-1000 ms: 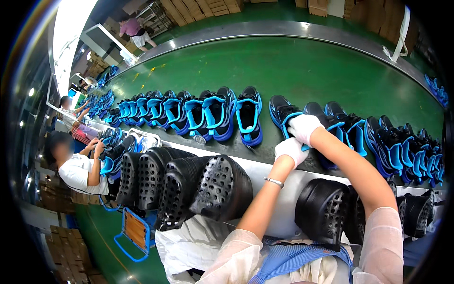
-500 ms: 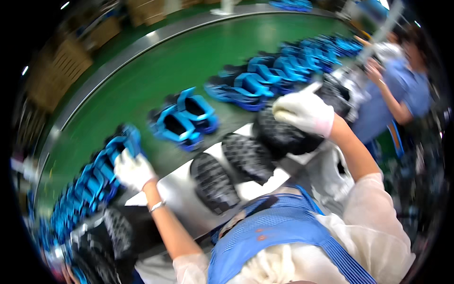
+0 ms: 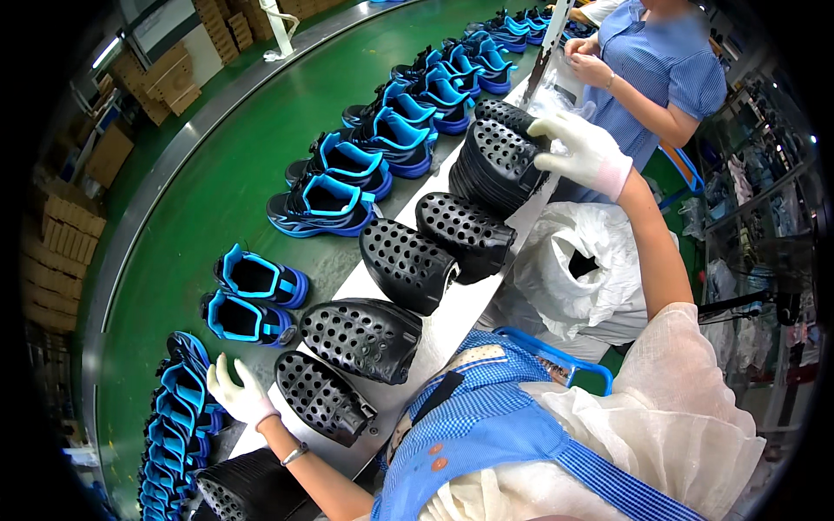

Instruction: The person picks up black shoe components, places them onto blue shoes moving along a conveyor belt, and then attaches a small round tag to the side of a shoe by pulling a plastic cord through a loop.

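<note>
My left hand [image 3: 239, 391], in a white glove, is open with fingers apart, empty, beside a row of black and blue sneakers [image 3: 178, 417]. A separate pair of sneakers [image 3: 254, 271] stands just beyond it. My gloved right hand [image 3: 591, 156] is open too, thumb and fingers spread at the edge of a stack of black perforated plastic shoe trees [image 3: 499, 165]; whether the fingertips touch it I cannot tell. Between my hands, several single shoe trees [image 3: 360, 339] lie along the white ledge [image 3: 347, 286], holes facing up.
More sneakers [image 3: 391, 139] line the green conveyor belt [image 3: 174, 252] toward the far right. A co-worker in a blue checked top [image 3: 660, 69] stands there by a metal post [image 3: 547, 61]. A white sack [image 3: 565, 252] and a blue stool frame [image 3: 591, 373] are beside me. Black forms [image 3: 252, 491] lie lower left.
The view has swung. My right hand has come off two shoe trees, which now lie uncovered on the ledge, and moved to the stack farther right. My left hand stays open by the sneakers.
</note>
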Demonstrator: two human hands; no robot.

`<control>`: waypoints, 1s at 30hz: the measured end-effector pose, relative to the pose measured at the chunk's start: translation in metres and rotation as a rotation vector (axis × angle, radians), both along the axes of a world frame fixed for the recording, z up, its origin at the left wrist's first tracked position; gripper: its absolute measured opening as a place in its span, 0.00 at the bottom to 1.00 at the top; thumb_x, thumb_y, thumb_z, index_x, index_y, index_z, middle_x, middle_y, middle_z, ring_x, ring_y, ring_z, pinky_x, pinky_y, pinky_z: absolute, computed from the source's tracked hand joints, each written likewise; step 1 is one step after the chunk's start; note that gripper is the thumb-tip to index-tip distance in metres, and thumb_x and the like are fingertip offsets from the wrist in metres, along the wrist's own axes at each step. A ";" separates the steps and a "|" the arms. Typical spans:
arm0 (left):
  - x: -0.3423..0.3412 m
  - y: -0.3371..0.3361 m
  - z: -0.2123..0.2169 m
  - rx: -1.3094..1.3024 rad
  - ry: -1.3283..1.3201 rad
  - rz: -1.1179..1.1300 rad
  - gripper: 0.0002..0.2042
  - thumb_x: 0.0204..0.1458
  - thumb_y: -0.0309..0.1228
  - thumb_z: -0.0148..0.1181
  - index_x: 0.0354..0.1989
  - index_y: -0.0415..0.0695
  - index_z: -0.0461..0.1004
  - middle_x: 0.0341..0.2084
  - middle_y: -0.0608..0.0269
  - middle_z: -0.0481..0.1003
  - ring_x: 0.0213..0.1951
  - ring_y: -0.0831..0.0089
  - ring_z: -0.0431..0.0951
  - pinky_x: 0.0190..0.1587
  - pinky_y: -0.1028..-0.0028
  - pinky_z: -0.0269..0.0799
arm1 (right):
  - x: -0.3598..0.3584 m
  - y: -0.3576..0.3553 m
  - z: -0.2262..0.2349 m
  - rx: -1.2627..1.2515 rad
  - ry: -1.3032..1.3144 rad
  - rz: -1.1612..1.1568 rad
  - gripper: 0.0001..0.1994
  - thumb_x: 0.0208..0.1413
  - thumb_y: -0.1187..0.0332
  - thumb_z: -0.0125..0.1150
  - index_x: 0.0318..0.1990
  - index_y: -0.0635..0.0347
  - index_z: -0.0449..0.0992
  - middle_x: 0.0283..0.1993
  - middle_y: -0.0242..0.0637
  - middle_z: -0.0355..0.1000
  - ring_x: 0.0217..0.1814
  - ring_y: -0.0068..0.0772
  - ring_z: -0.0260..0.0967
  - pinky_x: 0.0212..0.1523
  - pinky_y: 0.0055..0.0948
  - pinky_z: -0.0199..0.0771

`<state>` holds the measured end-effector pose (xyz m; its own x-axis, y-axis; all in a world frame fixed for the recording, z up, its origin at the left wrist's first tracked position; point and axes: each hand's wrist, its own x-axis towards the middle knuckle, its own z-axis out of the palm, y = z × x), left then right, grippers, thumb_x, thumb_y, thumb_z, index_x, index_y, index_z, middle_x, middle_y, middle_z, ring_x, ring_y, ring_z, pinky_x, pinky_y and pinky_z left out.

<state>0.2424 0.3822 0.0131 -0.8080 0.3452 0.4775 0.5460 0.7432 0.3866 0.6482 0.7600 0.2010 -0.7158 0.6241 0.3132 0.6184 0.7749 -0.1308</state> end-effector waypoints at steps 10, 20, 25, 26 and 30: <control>0.006 0.003 -0.002 0.039 -0.110 -0.048 0.12 0.54 0.32 0.57 0.45 0.42 0.76 0.48 0.53 0.70 0.51 0.60 0.71 0.52 0.68 0.67 | 0.007 0.027 -0.011 -0.255 -0.119 0.046 0.22 0.36 0.69 0.68 0.43 0.62 0.69 0.38 0.40 0.67 0.39 0.37 0.70 0.42 0.30 0.71; 0.014 0.011 0.000 0.118 -0.148 -0.145 0.12 0.53 0.30 0.57 0.44 0.40 0.76 0.46 0.53 0.71 0.49 0.61 0.71 0.52 0.67 0.67 | 0.012 0.039 0.001 -0.242 -0.207 0.101 0.22 0.37 0.67 0.67 0.43 0.61 0.69 0.38 0.41 0.68 0.41 0.38 0.70 0.44 0.31 0.71; 0.020 0.013 0.004 0.194 -0.215 -0.150 0.11 0.53 0.29 0.56 0.44 0.39 0.76 0.45 0.53 0.71 0.48 0.62 0.72 0.52 0.67 0.67 | 0.008 0.038 -0.014 -0.209 -0.173 0.113 0.29 0.35 0.67 0.69 0.50 0.62 0.67 0.42 0.43 0.67 0.45 0.40 0.69 0.49 0.32 0.70; 0.020 0.011 0.003 0.206 -0.215 -0.156 0.11 0.53 0.28 0.56 0.43 0.39 0.76 0.44 0.53 0.72 0.47 0.62 0.72 0.52 0.68 0.67 | 0.006 0.038 -0.014 -0.210 -0.173 0.119 0.29 0.35 0.67 0.69 0.50 0.62 0.67 0.42 0.43 0.67 0.45 0.40 0.69 0.49 0.32 0.70; 0.019 0.006 0.005 0.160 -0.190 -0.171 0.11 0.52 0.27 0.56 0.44 0.39 0.76 0.43 0.54 0.72 0.46 0.63 0.73 0.51 0.69 0.68 | 0.003 0.035 -0.010 -0.236 -0.232 0.085 0.27 0.32 0.67 0.71 0.44 0.62 0.68 0.37 0.40 0.65 0.39 0.37 0.67 0.42 0.31 0.70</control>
<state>0.2610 0.3881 0.0183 -0.8248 0.4165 0.3824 0.5646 0.5685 0.5984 0.6509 0.7950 0.1912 -0.8034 0.5954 -0.0103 0.5875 0.7898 -0.1762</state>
